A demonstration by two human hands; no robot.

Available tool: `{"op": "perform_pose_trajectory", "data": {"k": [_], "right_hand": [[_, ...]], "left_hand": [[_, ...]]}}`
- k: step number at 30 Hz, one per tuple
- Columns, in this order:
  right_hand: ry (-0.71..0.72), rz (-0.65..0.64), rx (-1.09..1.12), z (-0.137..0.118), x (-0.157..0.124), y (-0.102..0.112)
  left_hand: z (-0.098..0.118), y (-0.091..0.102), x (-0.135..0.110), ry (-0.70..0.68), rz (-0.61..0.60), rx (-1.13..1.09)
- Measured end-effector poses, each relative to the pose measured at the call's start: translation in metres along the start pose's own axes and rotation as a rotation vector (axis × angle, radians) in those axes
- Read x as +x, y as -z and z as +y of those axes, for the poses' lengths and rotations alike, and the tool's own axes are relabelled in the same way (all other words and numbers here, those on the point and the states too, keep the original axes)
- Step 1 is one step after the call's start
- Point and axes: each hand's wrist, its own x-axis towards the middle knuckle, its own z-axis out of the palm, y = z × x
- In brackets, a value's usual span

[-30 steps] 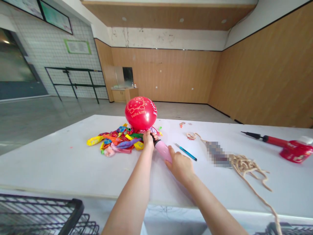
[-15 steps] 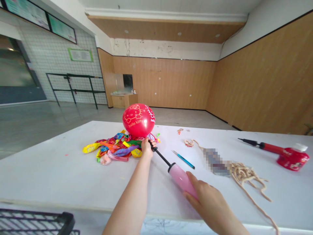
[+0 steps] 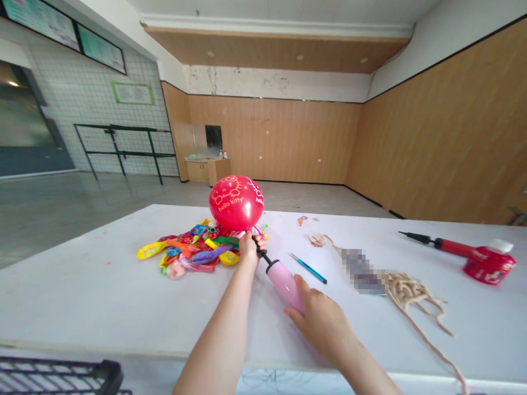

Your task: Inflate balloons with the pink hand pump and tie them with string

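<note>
A red inflated balloon [image 3: 236,203] with a printed cat face and "hello kitty" sits on the nozzle end of a pink hand pump [image 3: 284,282]. My left hand [image 3: 250,248] is closed around the black nozzle end, just below the balloon; the balloon's neck is hidden by the fingers. Wrapped around the pump's pink barrel is my right hand [image 3: 323,323], close to the table's front edge. Only a short length of black rod shows between the two hands. Deflated balloons [image 3: 197,249] in many colours lie heaped to the left of my left hand.
On the white table [image 3: 102,291] lie a blue pen-like tool [image 3: 308,267], a tangle of beige cord [image 3: 411,291] and a blurred-out flat item [image 3: 362,271]. A red pump [image 3: 453,248] and a red bottle [image 3: 489,265] are at right. A black basket [image 3: 57,376] stands front left.
My right hand has pushed the pink barrel forward and left toward my left hand, so less of the black rod shows. The balloon looks about the same size.
</note>
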Motion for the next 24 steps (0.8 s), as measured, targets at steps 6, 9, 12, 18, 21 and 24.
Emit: {"op": "perform_pose_trajectory", "data": {"k": [6,9,12,18,21,24], "right_hand": [[-0.035,-0.106,0.071,0.041,-0.044,0.011],[-0.052,-0.093,0.018,0.038,-0.038,0.008],[-0.022,-0.032,-0.045,0.017,-0.013,0.005],[0.007,0.054,-0.092,-0.029,0.040,0.003],[0.012,0.041,-0.048,-0.029,0.041,0.000],[0.001,0.011,0.010,-0.012,0.023,0.001]], "left_hand": [[0.006,0.003,0.005,-0.006,-0.010,-0.066],[0.005,0.002,0.005,-0.021,-0.024,-0.083],[0.001,0.002,0.005,-0.053,-0.037,-0.084],[-0.006,0.008,0.008,-0.042,-0.025,-0.053],[-0.007,0.008,0.008,-0.032,-0.006,-0.037],[-0.006,0.004,0.005,0.017,-0.004,-0.022]]}}
